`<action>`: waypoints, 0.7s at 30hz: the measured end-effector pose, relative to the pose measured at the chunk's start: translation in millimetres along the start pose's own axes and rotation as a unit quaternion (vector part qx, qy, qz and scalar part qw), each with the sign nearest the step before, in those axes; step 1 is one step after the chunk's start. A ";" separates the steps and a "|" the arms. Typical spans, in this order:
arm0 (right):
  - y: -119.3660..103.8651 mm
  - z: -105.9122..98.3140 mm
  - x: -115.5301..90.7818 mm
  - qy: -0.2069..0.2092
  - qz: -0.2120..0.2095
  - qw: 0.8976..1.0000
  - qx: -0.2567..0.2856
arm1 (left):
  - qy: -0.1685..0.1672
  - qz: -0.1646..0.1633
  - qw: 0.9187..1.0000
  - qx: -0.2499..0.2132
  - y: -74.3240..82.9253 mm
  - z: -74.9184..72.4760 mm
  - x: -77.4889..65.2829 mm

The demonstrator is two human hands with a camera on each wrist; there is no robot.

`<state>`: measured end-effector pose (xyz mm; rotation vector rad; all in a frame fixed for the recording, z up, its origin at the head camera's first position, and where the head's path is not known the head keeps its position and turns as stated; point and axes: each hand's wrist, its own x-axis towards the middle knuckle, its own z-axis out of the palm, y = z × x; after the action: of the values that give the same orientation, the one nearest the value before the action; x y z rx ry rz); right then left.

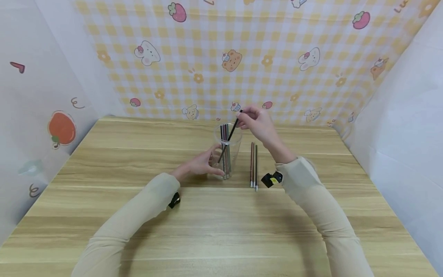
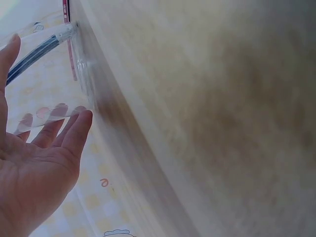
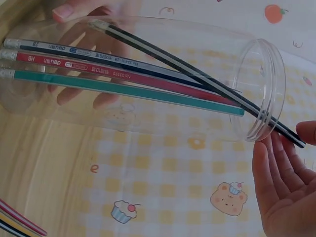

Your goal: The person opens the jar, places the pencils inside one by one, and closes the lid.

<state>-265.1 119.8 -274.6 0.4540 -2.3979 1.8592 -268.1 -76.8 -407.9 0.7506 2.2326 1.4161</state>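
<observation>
At the jar's mouth: right hand [image 1: 254,121] pinches the upper end of a black-and-silver striped pencil [image 1: 232,130]; its eraser end sits inside, the shaft slanting over the rim.
Jar: clear, cylindrical jar [image 1: 236,150]; from my post I see the left hand [image 1: 203,163] curved round it, fingers behind, thumb in front. Fingertip pressure: cannot tell.
Right wrist view only: I read "HB" on a red pencil [image 3: 108,73] between a dark-blue pencil [image 3: 113,60] and a green pencil [image 3: 113,90], all inside.
Head view only: three slim white-ended pencils [image 1: 254,165] lie whole on the pale wooden table [image 1: 221,231]; right wrist view crops them.
Left wrist view: thumb partly cut off, tabletop blurred.
</observation>
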 end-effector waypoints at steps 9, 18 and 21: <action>4.8 1.5 1.1 0.001 -0.006 0.997 -0.075 | -0.001 -0.007 1.000 -0.009 0.3 0.3 0.2; 7.1 5.3 -0.7 -0.015 -0.039 0.992 -0.123 | -0.002 -0.007 1.000 -0.011 1.2 0.2 -0.5; 8.0 6.0 -0.8 -0.017 -0.055 0.989 -0.137 | -0.004 -0.006 1.000 -0.013 1.3 0.5 -0.8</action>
<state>-265.8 116.0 -283.9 0.5828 -2.5396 1.4600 -266.9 -76.5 -406.9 0.7323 2.2052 1.4319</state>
